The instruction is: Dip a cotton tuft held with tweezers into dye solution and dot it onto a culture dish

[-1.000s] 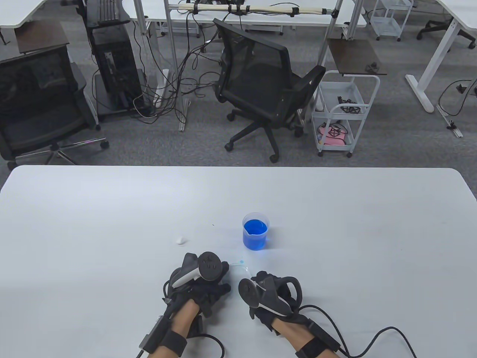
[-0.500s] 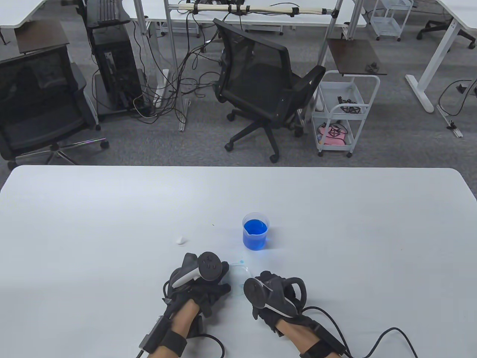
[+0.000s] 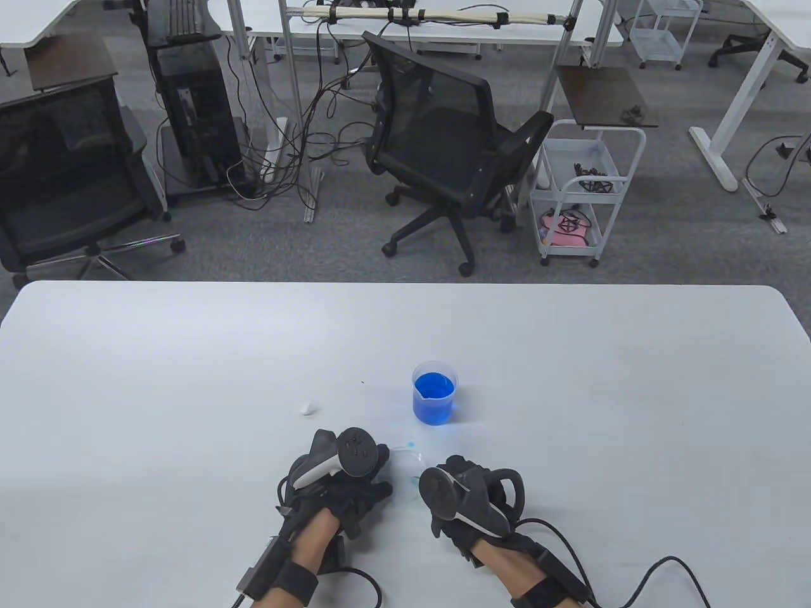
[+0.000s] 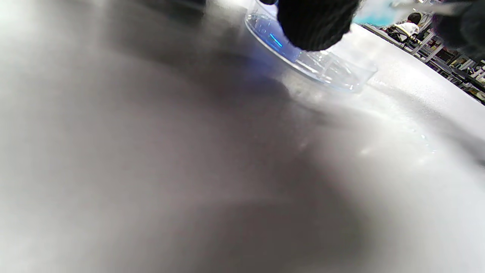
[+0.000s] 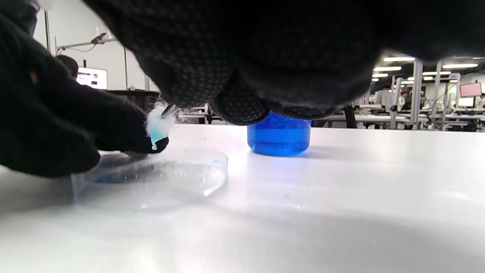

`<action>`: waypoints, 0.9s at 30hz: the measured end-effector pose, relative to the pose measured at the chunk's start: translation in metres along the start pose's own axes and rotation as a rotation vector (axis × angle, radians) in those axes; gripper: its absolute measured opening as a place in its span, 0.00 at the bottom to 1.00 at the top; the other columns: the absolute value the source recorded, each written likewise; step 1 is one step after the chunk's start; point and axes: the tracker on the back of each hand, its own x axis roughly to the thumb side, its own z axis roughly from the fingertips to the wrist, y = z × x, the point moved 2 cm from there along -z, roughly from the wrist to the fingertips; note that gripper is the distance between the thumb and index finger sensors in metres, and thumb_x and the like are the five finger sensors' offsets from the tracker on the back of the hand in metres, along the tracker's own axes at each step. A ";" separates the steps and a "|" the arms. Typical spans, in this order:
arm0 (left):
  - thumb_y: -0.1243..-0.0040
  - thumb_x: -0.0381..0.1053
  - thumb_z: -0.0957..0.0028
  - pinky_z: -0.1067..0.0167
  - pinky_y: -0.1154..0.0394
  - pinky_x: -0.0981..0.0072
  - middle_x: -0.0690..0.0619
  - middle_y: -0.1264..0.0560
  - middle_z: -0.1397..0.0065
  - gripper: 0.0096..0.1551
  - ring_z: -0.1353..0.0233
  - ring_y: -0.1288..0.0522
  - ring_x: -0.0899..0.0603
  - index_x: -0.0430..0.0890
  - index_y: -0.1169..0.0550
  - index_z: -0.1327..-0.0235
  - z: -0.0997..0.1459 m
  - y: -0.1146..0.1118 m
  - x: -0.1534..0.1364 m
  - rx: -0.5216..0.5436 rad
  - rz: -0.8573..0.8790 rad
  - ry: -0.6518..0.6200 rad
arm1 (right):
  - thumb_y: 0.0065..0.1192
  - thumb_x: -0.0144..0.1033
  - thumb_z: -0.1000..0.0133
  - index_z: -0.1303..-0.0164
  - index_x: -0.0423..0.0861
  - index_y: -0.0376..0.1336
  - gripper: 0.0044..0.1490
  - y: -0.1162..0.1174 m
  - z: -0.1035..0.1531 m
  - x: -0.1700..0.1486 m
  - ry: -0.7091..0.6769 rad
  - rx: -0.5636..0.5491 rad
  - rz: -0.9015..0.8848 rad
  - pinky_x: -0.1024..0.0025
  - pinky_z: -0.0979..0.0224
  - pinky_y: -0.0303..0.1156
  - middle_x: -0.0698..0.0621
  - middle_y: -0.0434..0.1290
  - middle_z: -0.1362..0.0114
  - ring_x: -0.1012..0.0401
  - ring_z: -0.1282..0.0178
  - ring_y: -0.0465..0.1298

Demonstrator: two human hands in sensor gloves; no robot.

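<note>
The beaker of blue dye (image 3: 434,392) stands approx. mid-desk, a little toward the near edge. The clear culture dish (image 5: 151,176) lies nearer the near edge, between the two hands, and is mostly hidden by them in the table view.

The cotton tuft (image 5: 157,127) is seen in the right wrist view already stained pale blue w/ a drop hanging from its underside, held at the tips of metal tweezers (image 5: 168,110) just above the dish's far-left rim. So the dip is judged done; the dotting is in hand. A faint blue trace is seen inside the dish, but whether a proper dot has been laid can't be told, as the glass is blurred and shadowed. The tuft appears not to touch the dish floor.

The right hand (image 3: 466,497) is closed on the tweezers, fingers bunched together; the grip itself is hidden under the glove. The left hand (image 3: 345,478) rests at the dish's left side, one fingertip (image 4: 316,24) on or over the rim, prob. steadying it; whether it actually grips can't be told.

A spare white tuft (image 3: 308,408) lies on the desk left of the beaker, untouched.

Left to do: tuft lowered to the dish floor and dots placed.
</note>
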 end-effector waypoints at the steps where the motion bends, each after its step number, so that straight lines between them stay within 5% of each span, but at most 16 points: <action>1: 0.46 0.58 0.35 0.34 0.63 0.19 0.32 0.57 0.12 0.41 0.19 0.62 0.22 0.49 0.50 0.15 0.000 0.000 0.000 0.000 0.000 0.000 | 0.76 0.36 0.66 0.70 0.34 0.85 0.25 0.000 0.000 -0.001 0.002 0.000 -0.001 0.66 0.75 0.83 0.35 0.85 0.57 0.60 0.75 0.83; 10: 0.47 0.58 0.35 0.34 0.63 0.19 0.32 0.58 0.11 0.41 0.19 0.61 0.22 0.50 0.50 0.15 0.000 0.000 0.000 0.000 -0.001 0.003 | 0.76 0.37 0.66 0.70 0.34 0.84 0.25 0.029 -0.002 -0.001 -0.005 0.088 0.066 0.66 0.75 0.83 0.35 0.85 0.57 0.60 0.75 0.83; 22: 0.47 0.58 0.35 0.34 0.63 0.19 0.32 0.58 0.12 0.41 0.19 0.61 0.22 0.50 0.50 0.15 0.000 0.000 0.000 -0.003 0.003 0.002 | 0.76 0.36 0.66 0.70 0.34 0.85 0.24 0.001 -0.008 -0.007 0.023 -0.012 -0.001 0.66 0.75 0.83 0.35 0.85 0.57 0.60 0.75 0.83; 27: 0.47 0.58 0.35 0.34 0.63 0.19 0.32 0.58 0.12 0.41 0.19 0.61 0.22 0.50 0.50 0.15 0.000 -0.001 0.000 -0.004 0.004 0.002 | 0.76 0.36 0.66 0.70 0.34 0.85 0.25 0.012 -0.010 -0.005 0.018 0.027 0.028 0.66 0.75 0.83 0.35 0.85 0.57 0.60 0.75 0.83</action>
